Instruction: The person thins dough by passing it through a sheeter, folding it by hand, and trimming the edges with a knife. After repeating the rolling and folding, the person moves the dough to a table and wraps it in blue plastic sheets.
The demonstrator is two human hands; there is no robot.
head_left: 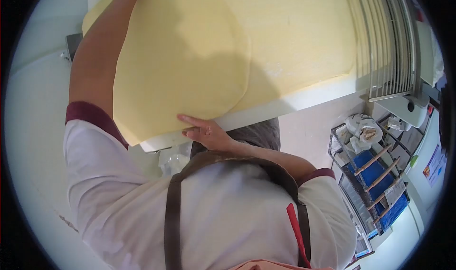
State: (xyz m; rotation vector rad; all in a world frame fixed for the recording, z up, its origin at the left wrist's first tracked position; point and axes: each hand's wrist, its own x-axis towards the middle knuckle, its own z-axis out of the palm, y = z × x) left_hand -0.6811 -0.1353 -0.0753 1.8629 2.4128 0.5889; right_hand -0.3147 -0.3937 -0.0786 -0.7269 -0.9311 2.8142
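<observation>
A large pale yellow dough sheet (175, 75) lies at the upper left and overlaps a second flat sheet (299, 37) to its right. My right hand (209, 133) is at the near edge of the upper sheet. Its fingers are apart, and one stretches out across the dough. My left arm (97, 56) reaches along the left side of the dough. The left hand is cut off by the top of the view, so what it touches is hidden.
Metal bars (392, 42) run along the right end of the white work surface (327, 87). Below on the right stands a rack (368, 175) with wooden rods, a blue panel and bagged items. A clear plastic bag (173, 158) hangs below the near edge.
</observation>
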